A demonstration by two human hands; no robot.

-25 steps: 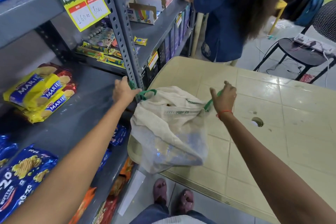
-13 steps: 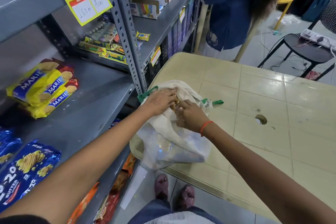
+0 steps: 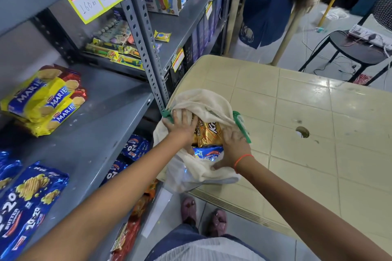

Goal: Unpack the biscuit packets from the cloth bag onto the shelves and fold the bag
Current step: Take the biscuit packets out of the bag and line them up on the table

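A cream cloth bag (image 3: 203,101) with green handles lies on the near left corner of the beige table (image 3: 307,99), its mouth pulled wide. Inside it show gold Krack packets (image 3: 209,134) and, nearer me, a blue butter-cookie packet (image 3: 209,152). My left hand (image 3: 180,128) presses on the bag's left rim, fingers against the gold packets. My right hand (image 3: 232,147) holds down the right and near rim cloth. The grey shelf (image 3: 101,125) to the left carries yellow Marie packets (image 3: 42,101) and blue 20-20 packets (image 3: 27,201).
A person in a blue top (image 3: 271,0) stands at the far end of the shelving. A black stool (image 3: 352,48) with a power strip and cables sits at back right. The table has a round hole (image 3: 302,132). My feet (image 3: 201,214) are below the table edge.
Both hands let go of the green handles, came together at the bag's mouth and spread it apart. The gold and blue packets inside are now exposed.
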